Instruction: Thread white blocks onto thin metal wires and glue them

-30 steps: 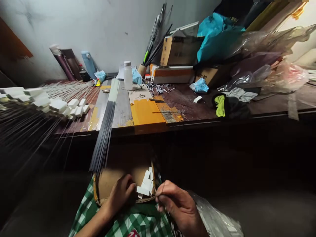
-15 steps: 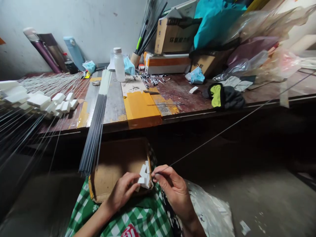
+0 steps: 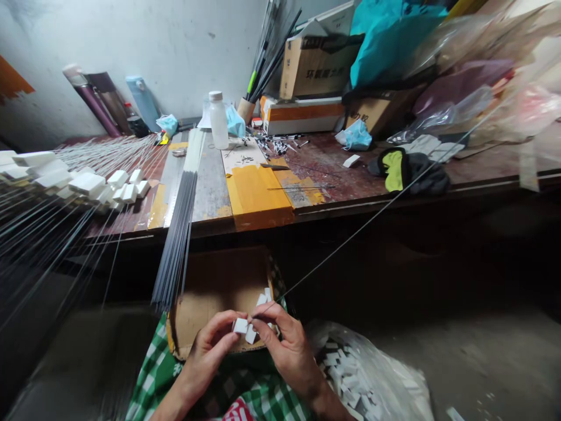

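Note:
Between the thumb and fingers of my left hand [image 3: 213,345] is a small white block [image 3: 241,326]. Close beside it, my right hand [image 3: 284,339] pinches one end of a long thin rod [image 3: 350,237], which slants up to the right past the table edge. The rod's end is at or very near the block; whether it has entered I cannot tell. Both hands are over a shallow cardboard box [image 3: 210,292] on my lap, with several loose white blocks [image 3: 262,300] in its right side. Part of them is hidden behind my right hand.
A bundle of dark rods [image 3: 177,234] overhangs the table edge. To its left lie many rods tipped with white blocks [image 3: 87,183]. A clear bag of white pieces [image 3: 350,374] stands at lower right. A bottle [image 3: 218,120] and a glove [image 3: 421,172] are on the table [image 3: 324,152].
My right hand has moved left with the rod, up to the white block in my left hand. The view has shifted slightly, and more of the bag of white pieces shows.

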`<state>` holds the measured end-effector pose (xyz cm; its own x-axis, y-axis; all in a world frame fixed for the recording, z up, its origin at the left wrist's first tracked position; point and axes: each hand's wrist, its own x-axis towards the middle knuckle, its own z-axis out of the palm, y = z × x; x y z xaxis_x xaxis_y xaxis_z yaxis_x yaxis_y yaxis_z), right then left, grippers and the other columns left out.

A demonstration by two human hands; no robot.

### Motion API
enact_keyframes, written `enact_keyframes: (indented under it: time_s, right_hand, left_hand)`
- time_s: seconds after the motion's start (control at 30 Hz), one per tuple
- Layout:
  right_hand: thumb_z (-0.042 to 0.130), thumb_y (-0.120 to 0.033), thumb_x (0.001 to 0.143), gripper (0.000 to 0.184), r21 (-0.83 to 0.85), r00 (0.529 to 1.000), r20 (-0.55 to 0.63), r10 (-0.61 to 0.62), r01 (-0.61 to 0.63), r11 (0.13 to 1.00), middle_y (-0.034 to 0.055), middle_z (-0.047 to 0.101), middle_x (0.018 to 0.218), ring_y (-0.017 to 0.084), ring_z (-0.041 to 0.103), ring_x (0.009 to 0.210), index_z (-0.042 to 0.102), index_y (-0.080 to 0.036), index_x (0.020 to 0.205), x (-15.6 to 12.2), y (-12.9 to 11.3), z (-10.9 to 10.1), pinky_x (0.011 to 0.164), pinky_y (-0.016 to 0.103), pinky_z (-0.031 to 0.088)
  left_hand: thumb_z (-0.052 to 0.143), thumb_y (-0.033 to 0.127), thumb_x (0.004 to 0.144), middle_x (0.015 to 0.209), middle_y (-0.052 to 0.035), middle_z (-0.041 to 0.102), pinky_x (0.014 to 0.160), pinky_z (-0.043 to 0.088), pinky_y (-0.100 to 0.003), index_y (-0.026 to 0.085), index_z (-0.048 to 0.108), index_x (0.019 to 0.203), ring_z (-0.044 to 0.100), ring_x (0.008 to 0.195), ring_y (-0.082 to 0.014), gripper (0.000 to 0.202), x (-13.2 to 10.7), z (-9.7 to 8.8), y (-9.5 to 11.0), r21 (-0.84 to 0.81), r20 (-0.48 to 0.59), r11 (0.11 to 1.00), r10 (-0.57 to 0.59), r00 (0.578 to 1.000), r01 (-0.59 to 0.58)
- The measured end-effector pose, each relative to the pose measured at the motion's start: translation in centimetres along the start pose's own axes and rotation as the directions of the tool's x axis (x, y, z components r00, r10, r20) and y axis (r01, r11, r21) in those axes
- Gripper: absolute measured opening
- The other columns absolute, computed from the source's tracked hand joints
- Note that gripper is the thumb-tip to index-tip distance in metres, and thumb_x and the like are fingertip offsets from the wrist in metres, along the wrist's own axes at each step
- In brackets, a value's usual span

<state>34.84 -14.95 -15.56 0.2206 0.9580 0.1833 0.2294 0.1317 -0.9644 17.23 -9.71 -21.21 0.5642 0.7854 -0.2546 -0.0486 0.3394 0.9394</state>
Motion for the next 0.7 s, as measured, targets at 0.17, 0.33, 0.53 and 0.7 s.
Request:
enact_keyframes:
  time_s: [0.17, 0.33, 0.53, 0.7]
  right_hand:
    - [0.055, -0.021, 0.092, 0.009, 0.034, 0.999, 0.009, 0.032, -0.032, 0.999, 0.0006, 0.064, 0.087, 0.012, 0.061, 0.078, 0.062, -0.023, 0.097, 0.05, 0.17, 0.22, 0.071, 0.021, 0.049]
    - [0.054, -0.023, 0.092, 0.008, 0.048, 0.997, 0.016, 0.074, -0.075, 0.996, 0.0008, 0.063, 0.086, 0.013, 0.062, 0.078, 0.062, -0.022, 0.096, 0.12, 0.2, 0.34, 0.074, 0.023, 0.05]
    - [0.055, -0.018, 0.091, 0.008, -0.034, 1.0, 0.021, 0.007, -0.006, 0.999, 0.0007, 0.064, 0.086, 0.012, 0.06, 0.078, 0.061, -0.021, 0.095, 0.31, -0.03, 0.15, 0.072, 0.021, 0.048]
    - [0.058, -0.013, 0.087, 0.008, -0.063, 0.998, 0.061, -0.004, 0.008, 0.998, 0.0015, 0.06, 0.085, 0.013, 0.058, 0.084, 0.061, -0.019, 0.083, 0.7, 0.23, 0.04, 0.075, 0.023, 0.045]
  left_hand:
    - [0.067, 0.031, 0.084, 0.116, 0.0006, 0.067, 0.094, 0.048, -0.024, 0.031, 0.065, 0.111, 0.059, 0.109, -0.0188, 0.027, 0.11, 0.26, 0.32, -0.037, 0.012, 0.999, -0.004, 1.0, 0.004]
    - [0.067, 0.031, 0.084, 0.115, 0.0025, 0.067, 0.093, 0.048, -0.022, 0.033, 0.065, 0.11, 0.059, 0.109, -0.0171, 0.026, 0.08, 0.39, 0.43, -0.052, 0.012, 0.999, -0.012, 1.0, 0.013]
    - [0.071, 0.034, 0.08, 0.107, 0.0012, 0.07, 0.089, 0.051, -0.023, 0.03, 0.067, 0.107, 0.062, 0.102, -0.0181, 0.027, -0.13, 0.71, 0.58, -0.054, -0.03, 0.998, -0.032, 0.999, 0.03]
    - [0.072, 0.038, 0.079, 0.109, -0.003, 0.069, 0.091, 0.051, -0.028, 0.025, 0.066, 0.108, 0.062, 0.103, -0.0222, 0.032, -0.45, 0.81, 0.49, 0.028, -0.078, 0.998, -0.055, 0.995, 0.057]
